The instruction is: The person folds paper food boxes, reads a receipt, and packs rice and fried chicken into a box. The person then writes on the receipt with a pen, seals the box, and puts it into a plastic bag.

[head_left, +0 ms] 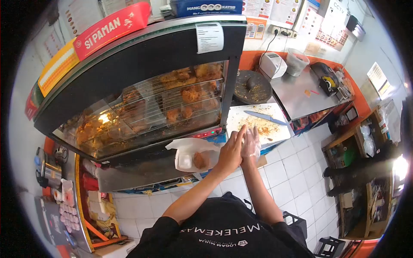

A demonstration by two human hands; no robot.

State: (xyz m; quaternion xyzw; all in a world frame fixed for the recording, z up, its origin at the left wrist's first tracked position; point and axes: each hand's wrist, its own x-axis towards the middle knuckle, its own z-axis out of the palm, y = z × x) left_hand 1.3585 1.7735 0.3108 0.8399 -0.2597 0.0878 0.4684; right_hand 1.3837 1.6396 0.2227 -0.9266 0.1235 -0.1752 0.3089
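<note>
Where skin meets thin, clear plastic glove [257,149]: near the flat white cutting board [278,133], bare left hand [231,149] touches right hand [249,148], maybe pressing it snug.
Right fingers: straight, seem to hold nothing.
Left fingers: pinching or not, cannot tell.
Open white paper box [193,145]: left of the board, crusty brown food [201,161] showing, maybe for easy reach.

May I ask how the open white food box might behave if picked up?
The food box might flex, as its walls look thin. The fried piece and white portion inside could spill if tipped, since the top stands open.
</note>
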